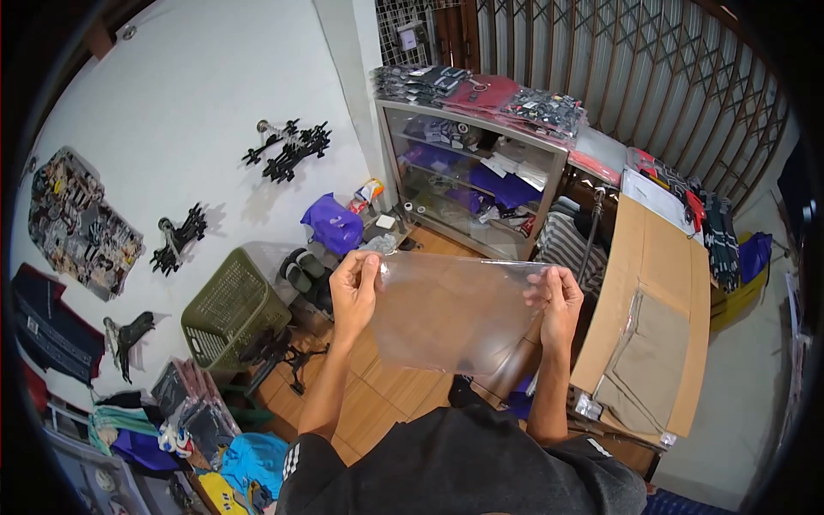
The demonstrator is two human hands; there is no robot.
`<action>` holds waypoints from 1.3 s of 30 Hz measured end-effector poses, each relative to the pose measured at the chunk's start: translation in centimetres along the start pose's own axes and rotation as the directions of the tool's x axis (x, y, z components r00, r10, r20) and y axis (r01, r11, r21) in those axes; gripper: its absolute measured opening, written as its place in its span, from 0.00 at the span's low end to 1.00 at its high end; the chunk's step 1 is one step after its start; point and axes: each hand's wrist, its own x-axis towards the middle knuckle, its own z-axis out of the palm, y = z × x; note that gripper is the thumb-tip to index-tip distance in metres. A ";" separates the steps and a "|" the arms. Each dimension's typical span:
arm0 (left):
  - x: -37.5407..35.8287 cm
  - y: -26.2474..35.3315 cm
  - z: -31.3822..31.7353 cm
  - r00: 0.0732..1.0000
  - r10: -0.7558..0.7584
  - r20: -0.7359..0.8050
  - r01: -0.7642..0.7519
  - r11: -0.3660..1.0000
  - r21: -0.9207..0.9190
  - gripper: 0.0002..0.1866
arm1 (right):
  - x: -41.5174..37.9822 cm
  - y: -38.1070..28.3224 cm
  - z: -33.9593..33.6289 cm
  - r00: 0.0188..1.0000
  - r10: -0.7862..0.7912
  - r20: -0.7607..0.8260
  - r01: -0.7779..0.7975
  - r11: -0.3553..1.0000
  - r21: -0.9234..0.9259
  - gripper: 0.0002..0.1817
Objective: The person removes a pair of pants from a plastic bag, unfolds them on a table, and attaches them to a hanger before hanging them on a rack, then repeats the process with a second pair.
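A clear plastic bag (455, 318) is stretched out flat in front of me, its top edge level between my hands. My left hand (355, 279) pinches its upper left corner between thumb and fingers. At the upper right corner, my right hand (558, 296) grips the plastic the same way, with some fingers showing through the film. The bag looks empty, and the floor tiles show through it. Below the right hand's side, a cardboard-topped table (652, 300) carries a folded olive-brown garment in plastic (648, 369).
A glass display cabinet (472, 172) stands ahead, stacked with packaged clothes (481, 93). To the left are a green basket (225, 309), a purple bag (333, 225) and wall hooks with black hangers (292, 150). Folded clothes (253, 463) lie at lower left.
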 end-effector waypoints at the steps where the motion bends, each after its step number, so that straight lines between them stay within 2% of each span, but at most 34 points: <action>1: 1.3 -0.9 0.2 1.000 0.007 0.011 -0.007 1.000 0.012 0.11 | 1.1 0.5 0.3 1.000 0.000 -0.012 0.000 1.000 0.006 0.13; 7: 9.5 -5.7 4.9 0.997 0.035 0.075 -0.032 0.999 -0.035 0.10 | 8.5 3.1 -0.2 0.993 -0.007 -0.120 0.000 0.998 -0.055 0.13; 13: 15.7 -11.0 10.3 0.981 0.040 0.188 -0.033 0.999 -0.037 0.08 | 13.4 6.1 -4.1 0.980 -0.017 -0.199 -0.007 0.993 -0.121 0.13; 17: 19.2 -13.9 13.8 0.956 0.005 0.293 0.005 0.999 -0.034 0.09 | 16.0 6.2 -6.0 0.959 -0.052 -0.279 -0.003 0.981 -0.192 0.12; 23: 24.8 -18.6 20.3 0.905 0.059 0.422 -0.052 0.998 -0.028 0.08 | 19.9 6.0 -8.1 0.898 -0.112 -0.426 -0.008 0.963 -0.269 0.11; 26: 27.9 -19.7 23.8 0.866 0.042 0.498 -0.011 0.998 -0.065 0.08 | 22.7 6.5 -9.6 0.872 -0.196 -0.448 0.054 0.949 -0.310 0.10; 29: 31.8 -20.1 27.0 0.792 0.042 0.610 -0.038 0.999 -0.020 0.06 | 26.2 6.8 -10.5 0.821 -0.251 -0.513 0.069 0.935 -0.347 0.09; 32: 36.4 -21.8 30.7 0.716 0.170 0.677 -0.170 0.983 -0.067 0.06 | 30.1 6.7 -10.8 0.750 -0.307 -0.586 0.103 0.929 -0.355 0.09; 35: 40.8 -23.5 35.2 0.663 0.273 0.697 -0.219 0.961 -0.168 0.06 | 34.0 6.1 -10.7 0.679 -0.366 -0.636 0.138 0.915 -0.379 0.10; 38: 44.5 -23.7 39.0 0.588 0.109 0.801 0.025 0.988 -0.153 0.06 | 37.3 5.8 -11.5 0.614 -0.440 -0.655 0.154 0.881 -0.448 0.09; 39: 45.6 -24.4 40.6 0.558 0.145 0.817 0.027 0.981 -0.192 0.06 | 38.2 5.9 -12.1 0.591 -0.465 -0.659 0.161 0.869 -0.469 0.09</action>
